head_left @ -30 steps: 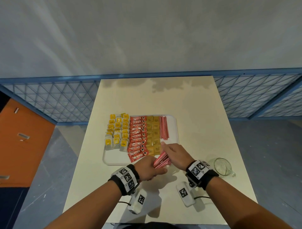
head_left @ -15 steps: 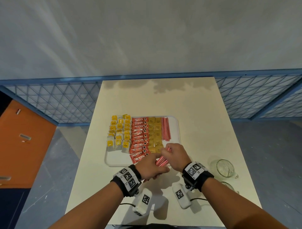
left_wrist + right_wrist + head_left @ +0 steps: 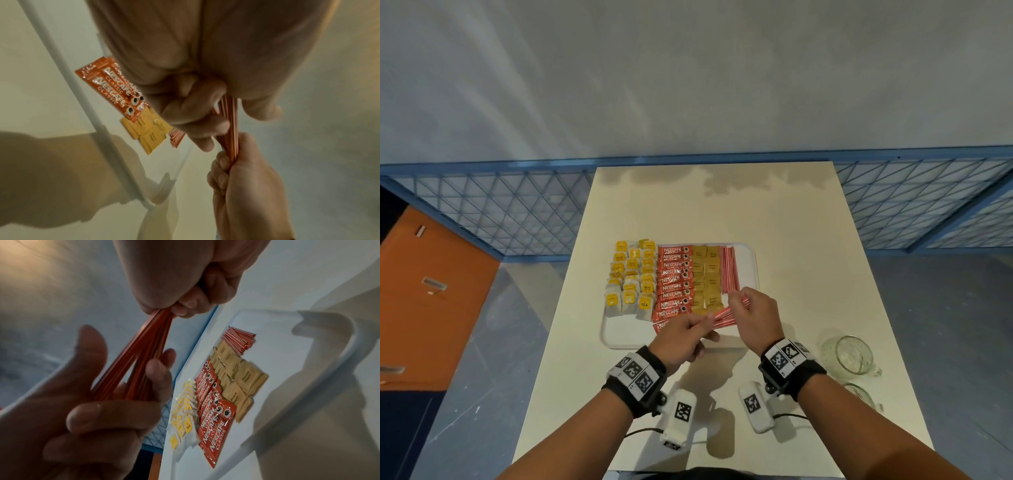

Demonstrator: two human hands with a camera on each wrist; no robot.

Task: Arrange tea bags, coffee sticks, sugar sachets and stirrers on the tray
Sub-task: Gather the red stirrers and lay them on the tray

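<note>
A white tray (image 3: 751,267) holds yellow-tagged tea bags (image 3: 631,279), red coffee sticks (image 3: 673,286), tan sugar sachets (image 3: 705,277) and a row of red-striped stirrers (image 3: 729,269). Over the tray's near right part both hands hold one bundle of red stirrers (image 3: 726,312) (image 3: 229,128) (image 3: 141,356). My left hand (image 3: 688,334) grips its near end in curled fingers. My right hand (image 3: 751,313) pinches the far end between thumb and fingertips (image 3: 185,305). The bundle slants from lower left to upper right, above the tray surface.
The tray lies mid-table on a cream table (image 3: 722,212). A clear glass cup (image 3: 847,354) stands at the right, a second glass rim (image 3: 861,394) nearer the front edge. Blue mesh fencing (image 3: 500,212) runs behind the table; an orange cabinet (image 3: 424,308) stands at the left.
Both hands have carried the stirrer bundle forward from the table's near side to over the tray's near right part. The right hand has shifted to the bundle's far end.
</note>
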